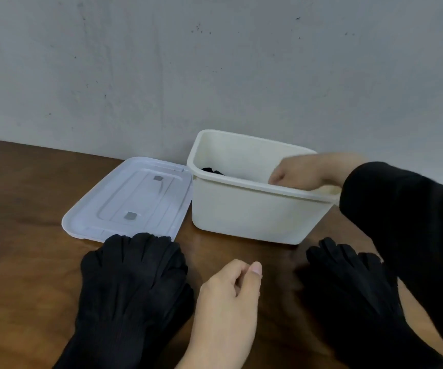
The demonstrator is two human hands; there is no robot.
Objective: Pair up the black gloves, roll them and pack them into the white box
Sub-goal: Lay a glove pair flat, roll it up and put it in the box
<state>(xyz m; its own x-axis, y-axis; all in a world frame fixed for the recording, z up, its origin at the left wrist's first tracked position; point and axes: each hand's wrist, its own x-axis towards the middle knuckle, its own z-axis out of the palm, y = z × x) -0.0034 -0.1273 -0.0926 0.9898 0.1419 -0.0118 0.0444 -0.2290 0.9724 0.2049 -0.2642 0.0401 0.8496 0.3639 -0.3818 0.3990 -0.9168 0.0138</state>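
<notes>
Right hand [308,170] reaches over the near rim and down into the white box [252,217], its grip dipped behind the wall, fingers curled downward; whether they clamp anything I cannot tell, the rim hides the tips. The black sleeve [401,222] of that arm crosses the box's right end. Left hand [228,302] hovers low at the bench's near edge, between the two piles, grip loosely together, thumb tucked against the curled fingers, holding nothing.

Inside the box, toward its left end, a dark bit of rolled glove [212,170] peeks above the rim. The box sits at the far side of the bench [23,209], close to the wall [215,62]. Just beside it on the left lies the white lid [129,201], flat, its near corner touched by the fingertips of the left glove pile [132,283]. That pile lies flat, fingers pointing away toward the lid. The right glove pile [353,286] lies at the near right, fingers pointing toward the box, partly under the sleeve.
</notes>
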